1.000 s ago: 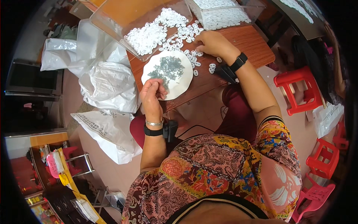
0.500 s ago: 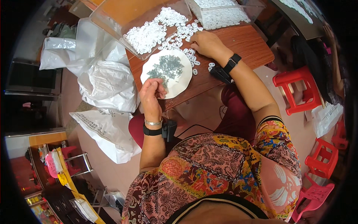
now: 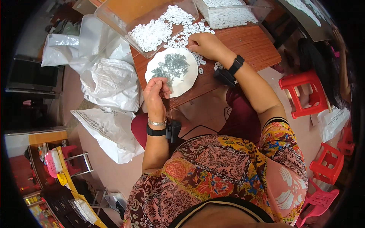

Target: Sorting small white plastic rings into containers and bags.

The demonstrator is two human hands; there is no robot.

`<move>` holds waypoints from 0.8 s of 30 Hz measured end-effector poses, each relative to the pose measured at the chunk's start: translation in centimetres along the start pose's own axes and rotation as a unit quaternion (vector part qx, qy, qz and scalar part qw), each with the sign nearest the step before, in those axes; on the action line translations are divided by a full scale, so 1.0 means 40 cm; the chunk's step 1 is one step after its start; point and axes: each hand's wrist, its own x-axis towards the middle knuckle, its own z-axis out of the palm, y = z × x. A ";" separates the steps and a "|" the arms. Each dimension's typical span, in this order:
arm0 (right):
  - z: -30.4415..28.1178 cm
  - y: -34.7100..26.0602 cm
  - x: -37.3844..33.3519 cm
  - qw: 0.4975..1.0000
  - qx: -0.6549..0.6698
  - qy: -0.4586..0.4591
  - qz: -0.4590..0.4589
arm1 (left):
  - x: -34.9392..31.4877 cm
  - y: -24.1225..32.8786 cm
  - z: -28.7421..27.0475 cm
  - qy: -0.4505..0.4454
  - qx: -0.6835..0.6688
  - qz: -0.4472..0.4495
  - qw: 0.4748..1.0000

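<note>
A white plate (image 3: 187, 84) with a scalloped rim lies on the near left part of the wooden table, bearing a heap of tiny grey-green pieces (image 3: 175, 65). Over its near left rim is my left hand (image 3: 155, 91), thumb and fingers closed together; whatever they pinch is too small to make out. My right hand (image 3: 209, 45) is just beyond the plate's right side, above scattered small white oval pieces (image 3: 195, 28) with holes. Its fingers curl downward and closed, and the fingertips are mostly hidden, so any piece in them does not show.
A clear plastic bin (image 3: 114, 22) lies tipped at the far left, white pieces spilling from it. Another clear bin (image 3: 232, 19) full of them stands behind the wooden table (image 3: 247, 47). White sacks (image 3: 110, 85) fill the floor at left; a red stool (image 3: 302, 91) is at right.
My right hand has shifted a little left and nearer, toward the plate's edge. My left hand stays at the near rim with its fingers closed.
</note>
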 end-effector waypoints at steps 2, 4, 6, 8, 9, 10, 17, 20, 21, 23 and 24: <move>-0.022 -0.053 -0.011 0.986 0.164 -0.040 -0.020 | 0.001 -0.001 0.001 -0.010 -0.012 -0.005 1.000; -0.022 -0.111 -0.028 0.935 0.331 -0.107 -0.066 | 0.002 0.000 0.003 -0.037 -0.033 -0.027 0.998; -0.020 -0.154 -0.047 0.925 0.335 -0.132 -0.121 | -0.004 0.008 0.018 -0.070 -0.087 -0.069 0.991; -0.022 -0.182 -0.058 0.918 0.328 -0.162 -0.153 | -0.001 0.000 0.018 -0.074 -0.117 -0.094 0.986; -0.011 -0.182 -0.057 0.917 0.330 -0.163 -0.154 | -0.002 -0.001 0.016 -0.097 -0.116 -0.084 0.985; 0.004 -0.178 -0.061 0.909 0.355 -0.157 -0.150 | -0.001 -0.003 0.018 -0.123 -0.114 -0.075 0.983; 0.018 -0.196 -0.065 0.916 0.360 -0.112 -0.137 | -0.001 0.000 0.025 -0.156 -0.247 -0.110 0.950; 0.014 -0.213 -0.075 0.942 0.271 -0.049 -0.191 | 0.000 0.001 0.024 -0.104 -0.247 -0.070 0.961; 0.020 -0.213 -0.075 0.942 0.271 -0.050 -0.191 | -0.002 0.002 0.026 -0.097 -0.232 -0.055 0.966; 0.036 -0.216 -0.078 0.956 0.202 0.016 -0.211 | -0.006 0.003 0.028 -0.089 -0.218 -0.043 0.971; 0.039 -0.215 -0.077 0.957 0.203 0.014 -0.209 | -0.006 0.003 0.028 -0.087 -0.193 -0.030 0.977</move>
